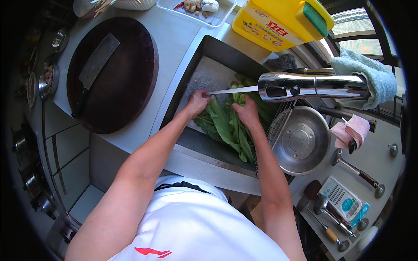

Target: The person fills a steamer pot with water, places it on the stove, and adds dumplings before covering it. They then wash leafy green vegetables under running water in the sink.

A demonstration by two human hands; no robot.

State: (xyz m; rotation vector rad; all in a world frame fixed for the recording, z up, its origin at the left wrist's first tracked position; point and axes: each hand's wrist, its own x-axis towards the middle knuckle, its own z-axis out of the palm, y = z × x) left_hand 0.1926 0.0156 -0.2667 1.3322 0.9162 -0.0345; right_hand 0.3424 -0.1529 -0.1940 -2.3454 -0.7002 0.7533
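Both my hands are inside a dark-sided sink (178, 130), over a heap of long leafy greens (222, 120). My left hand (198, 103) has its fingertips closed at the upper end of one broad leaf, right where the water stream (233, 90) lands. Around the pale stems of a bunch, my right hand (247, 112) is curled, with the leaves hanging toward me. A chrome faucet (294, 86) reaches in from the right and pours water between the hands. More greens lie behind the right hand, partly hidden by it and the faucet.
On the left, a cleaver (99, 60) lies on a round dark chopping board (130, 94). A yellow detergent jug (264, 27) with a green sponge (314, 19) stands behind the sink. To the right are a wire rack (277, 129) and a metal pan (300, 140).
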